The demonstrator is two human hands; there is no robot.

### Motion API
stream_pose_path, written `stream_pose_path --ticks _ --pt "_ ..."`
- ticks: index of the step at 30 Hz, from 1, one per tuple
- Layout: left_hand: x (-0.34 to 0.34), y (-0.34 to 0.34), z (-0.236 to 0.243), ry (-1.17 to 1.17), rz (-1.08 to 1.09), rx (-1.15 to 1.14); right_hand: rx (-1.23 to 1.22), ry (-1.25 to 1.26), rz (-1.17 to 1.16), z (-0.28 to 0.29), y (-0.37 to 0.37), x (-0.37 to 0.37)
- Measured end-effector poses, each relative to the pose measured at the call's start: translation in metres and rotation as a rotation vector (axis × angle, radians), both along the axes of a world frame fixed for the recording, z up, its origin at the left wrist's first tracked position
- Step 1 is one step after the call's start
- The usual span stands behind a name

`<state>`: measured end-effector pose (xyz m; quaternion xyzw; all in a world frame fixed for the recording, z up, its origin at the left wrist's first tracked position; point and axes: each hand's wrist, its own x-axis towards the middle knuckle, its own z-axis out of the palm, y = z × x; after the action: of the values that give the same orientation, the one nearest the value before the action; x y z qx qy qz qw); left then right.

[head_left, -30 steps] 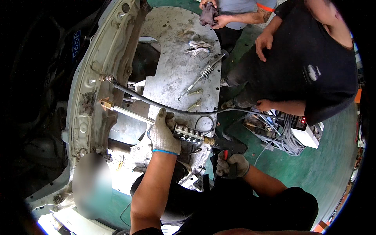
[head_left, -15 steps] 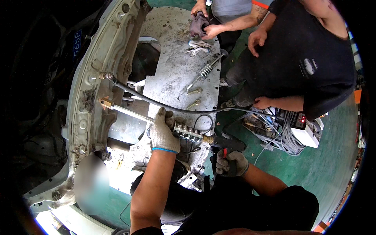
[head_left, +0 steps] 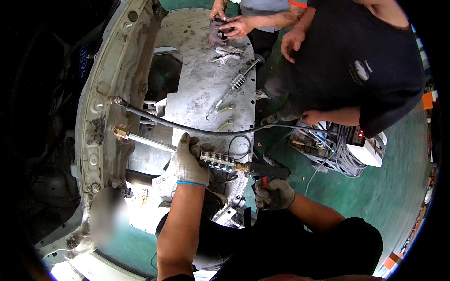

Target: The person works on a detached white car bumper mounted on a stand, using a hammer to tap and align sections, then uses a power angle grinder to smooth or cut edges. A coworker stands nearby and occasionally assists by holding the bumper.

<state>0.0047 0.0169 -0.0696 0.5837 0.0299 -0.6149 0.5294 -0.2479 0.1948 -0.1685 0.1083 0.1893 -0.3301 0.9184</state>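
Note:
My left hand point(head_left: 191, 164), in a pale knit glove, is wrapped around the shaft of a dent-pulling weld gun point(head_left: 220, 160), just ahead of its ribbed metal section. My gloved right hand point(head_left: 280, 193) closes on the gun's black pistol grip, beside a red trigger. The gun's brass tip point(head_left: 120, 132) meets the bare car body panel point(head_left: 104, 86) at the left; whether it is fused there I cannot tell. Farther up that panel, a metal clamp point(head_left: 114, 100) holds the end of a thick black cable point(head_left: 187, 127), which runs right above the gun.
A metal plate point(head_left: 197, 89) bears a slide hammer point(head_left: 237, 82), two bolt-like pieces point(head_left: 226, 122) and crumpled grey gloves point(head_left: 226, 55). Beyond it, one person's hands hold a dark brown piece point(head_left: 217, 35). Another person in black stands right, near a machine point(head_left: 365, 152) with coiled cables point(head_left: 340, 150).
The whole view has shifted slightly, moving the panel and plate leftward. The far person's hands have come together over the brown piece. My grip on the gun is the same.

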Motion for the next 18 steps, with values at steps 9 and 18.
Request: stream_pose_path --ticks 9,18 --pt "-0.009 0.001 0.000 -0.007 -0.029 0.000 0.020 -0.037 -0.006 -0.007 0.005 -0.008" --pt "-0.001 0.000 0.005 0.127 0.011 0.000 0.001 -0.010 -0.007 0.003 -0.003 -0.001"
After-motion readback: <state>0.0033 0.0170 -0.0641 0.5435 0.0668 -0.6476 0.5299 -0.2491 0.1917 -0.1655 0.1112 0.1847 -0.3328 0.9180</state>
